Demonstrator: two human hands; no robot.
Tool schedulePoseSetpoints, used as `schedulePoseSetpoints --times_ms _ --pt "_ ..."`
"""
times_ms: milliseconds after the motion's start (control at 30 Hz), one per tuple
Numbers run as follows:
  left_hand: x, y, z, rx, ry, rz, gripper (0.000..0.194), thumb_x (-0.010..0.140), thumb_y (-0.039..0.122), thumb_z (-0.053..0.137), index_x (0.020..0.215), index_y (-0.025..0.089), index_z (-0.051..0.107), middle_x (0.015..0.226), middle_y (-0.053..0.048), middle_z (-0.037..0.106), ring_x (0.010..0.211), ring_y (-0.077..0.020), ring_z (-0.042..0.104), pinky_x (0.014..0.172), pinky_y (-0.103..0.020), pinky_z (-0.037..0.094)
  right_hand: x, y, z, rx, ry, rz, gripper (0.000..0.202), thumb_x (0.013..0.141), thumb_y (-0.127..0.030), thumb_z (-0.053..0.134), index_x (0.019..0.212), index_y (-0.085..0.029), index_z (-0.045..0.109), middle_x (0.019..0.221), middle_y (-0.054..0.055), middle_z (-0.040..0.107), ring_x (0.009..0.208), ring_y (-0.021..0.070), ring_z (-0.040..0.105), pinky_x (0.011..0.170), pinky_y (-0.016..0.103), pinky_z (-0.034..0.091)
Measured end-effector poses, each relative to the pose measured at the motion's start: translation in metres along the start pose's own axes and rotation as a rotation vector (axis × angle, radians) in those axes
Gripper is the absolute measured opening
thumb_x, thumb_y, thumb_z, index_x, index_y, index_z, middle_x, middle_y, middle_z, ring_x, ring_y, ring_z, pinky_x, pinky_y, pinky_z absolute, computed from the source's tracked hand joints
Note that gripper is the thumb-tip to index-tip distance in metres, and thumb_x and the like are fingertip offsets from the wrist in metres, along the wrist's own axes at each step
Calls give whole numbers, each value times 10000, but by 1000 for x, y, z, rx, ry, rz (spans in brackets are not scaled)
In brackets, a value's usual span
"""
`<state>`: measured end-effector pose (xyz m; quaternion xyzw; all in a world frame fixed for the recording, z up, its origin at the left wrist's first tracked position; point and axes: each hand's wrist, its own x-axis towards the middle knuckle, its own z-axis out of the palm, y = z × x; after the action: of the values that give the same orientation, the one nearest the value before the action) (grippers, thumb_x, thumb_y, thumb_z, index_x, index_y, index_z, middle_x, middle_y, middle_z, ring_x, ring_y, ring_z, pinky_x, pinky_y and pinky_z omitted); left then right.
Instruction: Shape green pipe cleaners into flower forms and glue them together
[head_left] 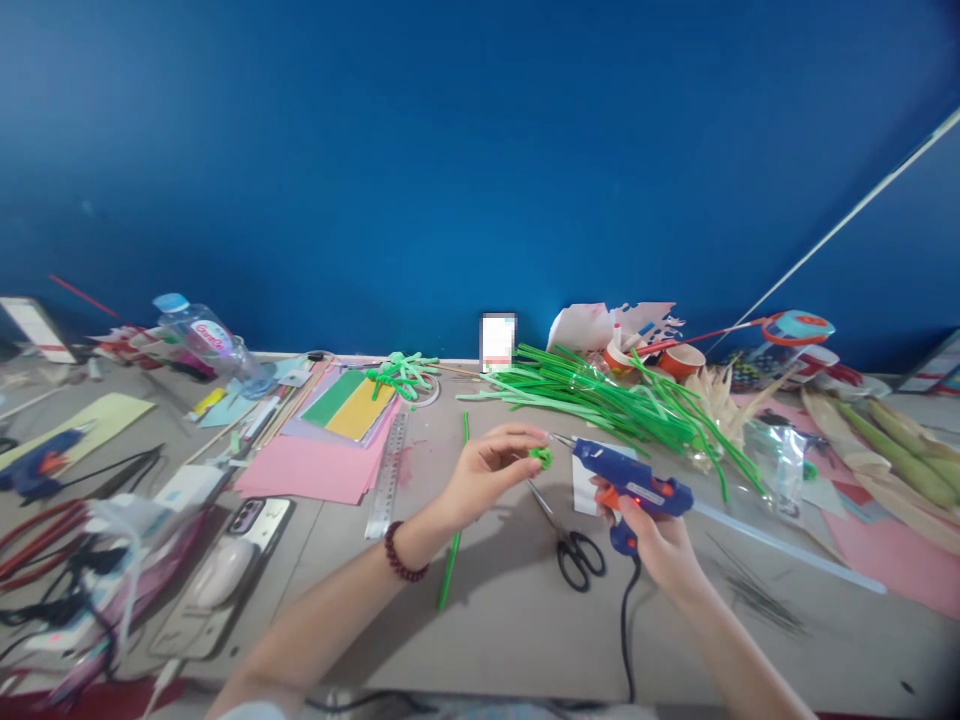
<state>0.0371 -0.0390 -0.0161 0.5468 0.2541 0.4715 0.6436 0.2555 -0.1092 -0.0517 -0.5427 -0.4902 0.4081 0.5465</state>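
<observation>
Bare forearms (330, 620) reach over the tabletop (517, 640), the left hand (484, 472) pinching a small green curl (541, 459) just beside the nozzle (563, 440) of a blue glue gun (634, 476) that the right hand (654, 545) grips.

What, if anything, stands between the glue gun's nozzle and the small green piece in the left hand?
No separate object visibly does. The left hand pinches the small green piece, its fingertips close by the nozzle of the glue gun in the right hand; whether they touch is unclear.

The head view looks down and forward, close over the table (517, 630), toward a blue wall (420, 180).
</observation>
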Motion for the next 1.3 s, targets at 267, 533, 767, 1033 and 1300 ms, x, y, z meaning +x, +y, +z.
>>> schedulePoseSetpoints --times_ms 267,533,767,1033,1300 --pt "1 0 0 -11 15 -15 180 724 265 747 894 209 760 1081 -87 661 839 -143 618 710 -263 528 -2 2 -2 -69 -16 -30 365 780 -519 631 830 -175 739 724 79 704 581 162 612 510 248 517" --pt "1 -5 -1 9 29 -46 224 722 302 751 913 186 753 1058 -97 673 811 -148 615 698 -272 517 0 5 -2 -79 5 -33 363 778 -515 633 836 -172 740 759 87 714 601 171 624 531 259 530" --pt "0 -6 -1 -27 14 -36 190 737 274 742 911 200 755 1043 -83 666 806 -131 601 698 -260 510 -1 8 -4 -89 23 -35 362 778 -512 634 832 -170 740 742 85 710 596 169 620 509 248 516" --pt "0 -2 2 -35 33 -70 206 709 277 756 901 203 763 1148 -98 598 854 -140 599 728 -274 521 -2 6 -4 -204 12 -124 322 811 -464 594 795 -171 728 748 82 715 614 185 639 555 271 533" --pt "0 2 4 -84 64 -119 214 679 301 776 850 174 766 1094 -111 647 797 -143 595 684 -274 504 -3 5 -4 -341 -2 -254 205 837 -368 577 838 -180 658 704 45 661 576 160 599 539 258 507"
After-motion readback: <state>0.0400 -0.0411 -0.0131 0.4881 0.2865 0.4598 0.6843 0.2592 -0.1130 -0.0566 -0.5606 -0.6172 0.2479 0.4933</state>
